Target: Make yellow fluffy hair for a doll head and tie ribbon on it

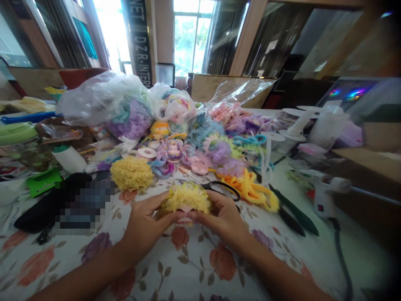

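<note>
Between both hands, just above the flowered tablecloth, is a small doll head (187,198) with fluffy yellow yarn hair and a pale pink front. My left hand (143,220) grips its left side, and my right hand (224,218) grips its right side. Both thumbs press on the pink front and cover much of it; most of the other fingers are hidden behind. Black-handled scissors (221,186) lie right behind the right hand. Beyond the left hand sits a ball of fluffy yellow yarn (132,173).
Bagged yarn (131,113) and a purple-haired doll (173,151) fill the back. Orange-yellow yarn (250,189) and dark green-handled scissors (294,215) lie to the right, with a glue gun (327,194) and its cord. At left are a phone (86,200), black case (34,213) and thread cone (69,159).
</note>
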A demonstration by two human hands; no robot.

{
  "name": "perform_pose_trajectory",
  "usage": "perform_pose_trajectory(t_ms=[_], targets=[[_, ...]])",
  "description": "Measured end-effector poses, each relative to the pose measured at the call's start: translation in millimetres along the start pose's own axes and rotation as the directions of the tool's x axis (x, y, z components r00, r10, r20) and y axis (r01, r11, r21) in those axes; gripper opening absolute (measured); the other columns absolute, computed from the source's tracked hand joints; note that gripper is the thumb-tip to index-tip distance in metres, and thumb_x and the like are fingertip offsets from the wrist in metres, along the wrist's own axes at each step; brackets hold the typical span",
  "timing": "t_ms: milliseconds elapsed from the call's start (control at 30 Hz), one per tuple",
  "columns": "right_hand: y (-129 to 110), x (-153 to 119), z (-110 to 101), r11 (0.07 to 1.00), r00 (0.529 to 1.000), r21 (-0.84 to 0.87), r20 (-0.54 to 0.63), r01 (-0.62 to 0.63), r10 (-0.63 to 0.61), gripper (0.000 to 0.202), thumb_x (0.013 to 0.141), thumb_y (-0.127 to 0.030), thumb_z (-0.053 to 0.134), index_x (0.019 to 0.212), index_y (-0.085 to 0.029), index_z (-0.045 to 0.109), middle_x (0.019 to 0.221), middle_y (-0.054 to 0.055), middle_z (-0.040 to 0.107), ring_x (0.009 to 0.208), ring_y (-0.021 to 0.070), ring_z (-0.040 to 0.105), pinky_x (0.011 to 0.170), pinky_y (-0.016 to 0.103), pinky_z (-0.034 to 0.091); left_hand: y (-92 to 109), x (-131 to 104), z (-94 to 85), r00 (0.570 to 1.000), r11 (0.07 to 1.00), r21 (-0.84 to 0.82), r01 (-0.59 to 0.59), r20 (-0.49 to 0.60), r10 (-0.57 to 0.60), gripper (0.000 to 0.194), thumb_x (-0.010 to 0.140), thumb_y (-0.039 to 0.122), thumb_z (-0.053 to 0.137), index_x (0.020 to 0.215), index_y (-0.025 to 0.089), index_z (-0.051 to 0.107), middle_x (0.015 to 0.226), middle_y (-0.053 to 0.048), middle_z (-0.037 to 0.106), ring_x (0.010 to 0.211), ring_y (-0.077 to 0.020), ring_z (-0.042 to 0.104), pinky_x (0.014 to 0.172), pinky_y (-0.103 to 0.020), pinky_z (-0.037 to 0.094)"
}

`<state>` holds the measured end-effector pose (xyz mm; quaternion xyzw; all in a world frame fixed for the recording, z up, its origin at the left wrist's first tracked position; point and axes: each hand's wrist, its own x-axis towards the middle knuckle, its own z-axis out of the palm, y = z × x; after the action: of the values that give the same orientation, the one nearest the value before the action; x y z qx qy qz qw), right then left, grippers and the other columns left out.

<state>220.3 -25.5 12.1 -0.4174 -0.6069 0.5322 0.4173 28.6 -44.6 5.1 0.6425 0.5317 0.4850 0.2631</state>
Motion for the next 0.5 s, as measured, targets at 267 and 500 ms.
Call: perform_pose_trajectory(t_ms=[267, 500], targets=[[1.2, -5.6, 2.4, 0.971, 0.992, -0.211, -0.041, 0.11, -0.121, 0.033, 0.063, -0.033, 0.079, 0.09, -0.019, 0.068, 0.078, 0.002, 0.067, 0.07, 0.018, 0.06, 0.063, 0.027, 0.048, 9.4, 9.7, -14.1, 0.892, 0.873, -0.381, 0.305, 0.435, -0.121, 0.058, 0.071, 0.033, 0.076, 0.126, 0.024, 0.059, 0.127, -0.007, 0.062, 0.108, -0.0247, 0.062, 0.089, -0.03, 0.051], [9.6, 2.9, 9.0, 0.989, 0.994, -0.145, -0.109, 0.017, -0.033, 0.03, 0.07, -0.041, 0.072, 0.087, -0.017, 0.065, 0.076, 0.003, 0.065, 0.067, 0.0176, 0.059, 0.058, 0.026, 0.046, -0.3, 9.7, 4.1, 0.957, 0.95, -0.284, 0.128, 0.288, -0.043, 0.045, 0.087, 0.039, 0.056, 0.127, 0.018, 0.058, 0.114, -0.006, 0.068, 0.098, -0.0208, 0.062, 0.088, -0.029, 0.048]])
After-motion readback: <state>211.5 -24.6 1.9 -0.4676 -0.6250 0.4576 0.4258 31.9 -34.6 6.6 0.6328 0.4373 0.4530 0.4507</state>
